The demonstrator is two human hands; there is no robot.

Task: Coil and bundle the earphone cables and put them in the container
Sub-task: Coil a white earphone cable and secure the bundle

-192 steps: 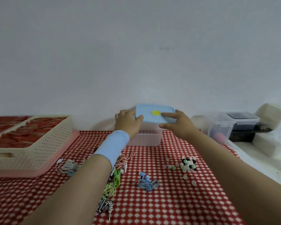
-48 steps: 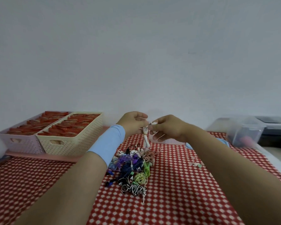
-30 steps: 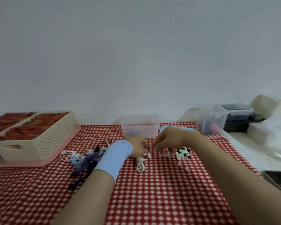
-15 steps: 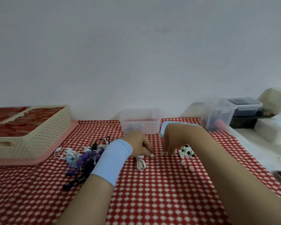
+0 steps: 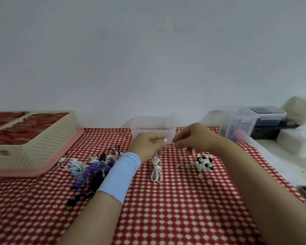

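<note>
head view: white earphone bundle (image 5: 156,171) lies coiled on the checked cloth (image 5: 166,211), near centre. just beyond, left hand (image 5: 148,145) pinches its earbud end; right hand (image 5: 193,138) curls its fingers together beside it, grip unclear. clear container (image 5: 148,124) stands just behind both hands, far centre.

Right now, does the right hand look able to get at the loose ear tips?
Probably yes: the right hand hovers just behind the ear tips with nothing between, though it is busy at the white earphone the left hand holds.

Checkered table (image 5: 166,209): earphone pile (image 5: 92,167), eartips (image 5: 204,162), container (image 5: 153,128), tray (image 5: 42,171).
</note>
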